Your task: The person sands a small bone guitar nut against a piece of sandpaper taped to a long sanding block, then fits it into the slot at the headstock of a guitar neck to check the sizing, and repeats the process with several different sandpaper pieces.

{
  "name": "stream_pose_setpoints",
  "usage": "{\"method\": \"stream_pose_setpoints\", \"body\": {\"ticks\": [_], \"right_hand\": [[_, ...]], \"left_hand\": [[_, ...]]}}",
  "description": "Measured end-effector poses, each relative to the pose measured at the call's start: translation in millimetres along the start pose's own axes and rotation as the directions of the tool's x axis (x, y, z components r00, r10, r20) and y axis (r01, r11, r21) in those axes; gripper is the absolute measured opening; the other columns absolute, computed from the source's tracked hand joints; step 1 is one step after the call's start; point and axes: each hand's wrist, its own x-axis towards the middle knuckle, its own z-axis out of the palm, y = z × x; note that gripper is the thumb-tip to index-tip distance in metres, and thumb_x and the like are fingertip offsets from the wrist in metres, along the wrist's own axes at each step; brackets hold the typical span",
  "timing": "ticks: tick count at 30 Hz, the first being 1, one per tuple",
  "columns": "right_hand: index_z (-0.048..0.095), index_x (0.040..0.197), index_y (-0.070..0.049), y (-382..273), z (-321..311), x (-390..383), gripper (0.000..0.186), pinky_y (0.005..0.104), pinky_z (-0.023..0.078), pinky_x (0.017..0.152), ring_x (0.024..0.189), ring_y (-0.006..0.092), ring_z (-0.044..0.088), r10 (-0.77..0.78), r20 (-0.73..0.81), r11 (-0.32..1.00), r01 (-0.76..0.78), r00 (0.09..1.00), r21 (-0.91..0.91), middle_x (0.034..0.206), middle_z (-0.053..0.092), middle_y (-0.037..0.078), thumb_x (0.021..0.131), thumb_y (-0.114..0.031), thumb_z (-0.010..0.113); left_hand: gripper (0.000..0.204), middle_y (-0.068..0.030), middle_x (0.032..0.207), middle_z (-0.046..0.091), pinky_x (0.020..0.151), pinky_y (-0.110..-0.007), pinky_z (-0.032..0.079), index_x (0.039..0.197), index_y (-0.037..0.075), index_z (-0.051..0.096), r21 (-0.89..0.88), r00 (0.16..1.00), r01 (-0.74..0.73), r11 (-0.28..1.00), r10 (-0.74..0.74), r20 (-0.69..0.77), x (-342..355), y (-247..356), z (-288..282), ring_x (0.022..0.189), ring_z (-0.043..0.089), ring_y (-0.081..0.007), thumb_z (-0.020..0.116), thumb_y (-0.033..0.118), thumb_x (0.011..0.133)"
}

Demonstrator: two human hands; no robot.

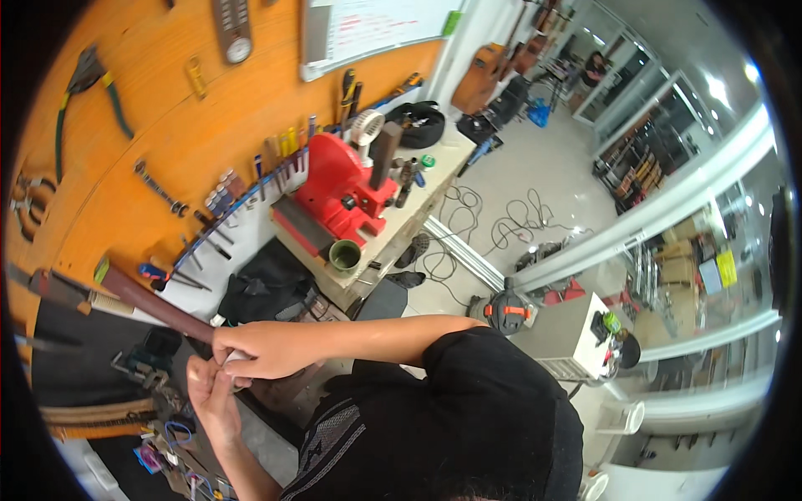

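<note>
My right hand (257, 349) reaches in from the right, its fingers closed around a small pale object (236, 356) that is too covered to name. My left hand (215, 397) is just below and left, its fingers curled and pressed against the right fingers at that object; what it holds is mostly hidden. Behind both hands lies a long reddish-brown strip (150, 296) angled down toward them. A dark green metal clamp or vise (154, 355) is to their left, and black cloth (263, 284) is bunched just above them.
A red machine (334, 179) and a green cup (344, 255) stand on a bench (439, 175). Tools hang on the orange wall (125, 192). Cables (535, 225) cross the floor near a vacuum (505, 313). Another person (593, 71) is far back in the corridor.
</note>
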Motion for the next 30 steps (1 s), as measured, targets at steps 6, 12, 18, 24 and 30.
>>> {"method": "stream_pose_setpoints", "body": {"ticks": [6, 12, 18, 24, 30], "right_hand": [[0.057, 0.118, 0.0, -17.9, -34.3, -59.0, 0.011, 0.0369, 0.058, 0.072, 0.082, 0.0188, 0.076, 0.057, -0.219, 0.997, -0.045, 0.974, 0.058, 0.093, 0.072, 0.011, 0.114, -0.01, 0.058], [0.057, 0.115, 0.0, -16.5, -48.4, -79.3, 0.008, 0.0345, 0.059, 0.07, 0.081, 0.0171, 0.077, 0.087, -0.281, 0.994, -0.064, 0.956, 0.091, 0.099, 0.07, 0.01, 0.115, -0.009, 0.056], [0.06, 0.117, -0.001, -4.1, -53.9, -61.6, 0.006, 0.0345, 0.062, 0.071, 0.082, 0.0195, 0.078, -0.012, -0.186, 0.998, 0.002, 0.982, -0.056, 0.104, 0.066, 0.011, 0.113, -0.005, 0.057], [0.064, 0.125, -0.001, 47.9, -14.4, -21.8, 0.016, 0.0341, 0.063, 0.083, 0.106, 0.0162, 0.073, 0.043, -0.023, 0.997, -0.041, 0.999, 0.064, 0.119, 0.063, 0.01, 0.111, 0.002, 0.057], [0.054, 0.154, 0.0, 229.4, 25.3, 44.2, 0.05, 0.0401, 0.046, 0.124, 0.141, 0.0237, 0.062, 0.391, -0.338, 0.918, -0.39, 0.856, 0.073, 0.146, 0.063, 0.015, 0.115, -0.026, 0.071]], "left_hand": [[0.037, -0.0074, 0.099, 0.065, 0.082, -0.038, 0.064, 0.104, 0.015, 0.039, -0.029, 0.962, 0.1, 0.995, -0.089, 0.257, 39.9, -10.2, 57.3, 0.083, 0.07, -0.0195, 0.073, 0.0, 0.105], [0.041, -0.0003, 0.097, 0.053, 0.087, -0.031, 0.053, 0.104, 0.017, 0.04, -0.053, 0.927, 0.206, 0.977, -0.178, 0.329, 50.0, -14.5, 80.1, 0.089, 0.06, -0.0135, 0.079, 0.003, 0.102], [0.04, 0.0021, 0.089, 0.054, 0.076, -0.027, 0.049, 0.1, 0.015, 0.043, -0.013, 0.968, 0.146, 0.989, -0.14, 0.206, 55.3, -32.6, 62.9, 0.081, 0.056, -0.0097, 0.082, 0.006, 0.103], [0.026, -0.0032, 0.101, 0.072, 0.081, -0.03, 0.058, 0.102, 0.008, 0.049, 0.107, 0.974, 0.158, 0.982, -0.173, 0.147, 5.5, -21.7, 5.1, 0.094, 0.071, -0.01, 0.073, 0.006, 0.112], [0.033, -0.0062, 0.104, 0.072, 0.077, -0.031, 0.06, 0.099, 0.012, 0.04, -0.113, 0.891, 0.226, 0.968, -0.252, -0.377, -138.2, -57.6, -58.9, 0.089, 0.073, -0.0132, 0.069, -0.001, 0.11]]}}
